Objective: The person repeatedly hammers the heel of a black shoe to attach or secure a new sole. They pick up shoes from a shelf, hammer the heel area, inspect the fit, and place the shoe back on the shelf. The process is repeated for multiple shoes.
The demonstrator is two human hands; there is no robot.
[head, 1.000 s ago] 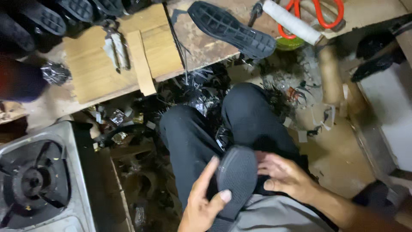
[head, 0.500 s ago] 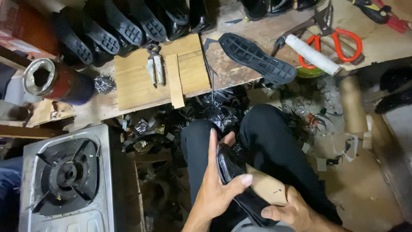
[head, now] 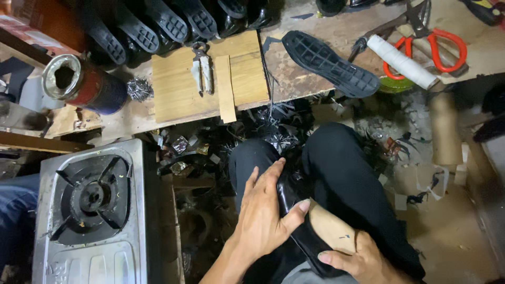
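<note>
My left hand (head: 260,215) lies flat on the black shoe (head: 294,221) in my lap, its fingers (head: 263,176) together along the upper and the thumb hooked over its tan insole (head: 331,229). My right hand (head: 355,260) pinches the insole's near edge. Beyond my fingers a loose black sole (head: 329,63) lies on the bench (head: 294,79), pliers (head: 202,71) left of it, red scissors (head: 444,50) right.

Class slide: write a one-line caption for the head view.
Both hands, left hand and right hand, hold a black shoe on the lap below a cluttered workbench.
</note>
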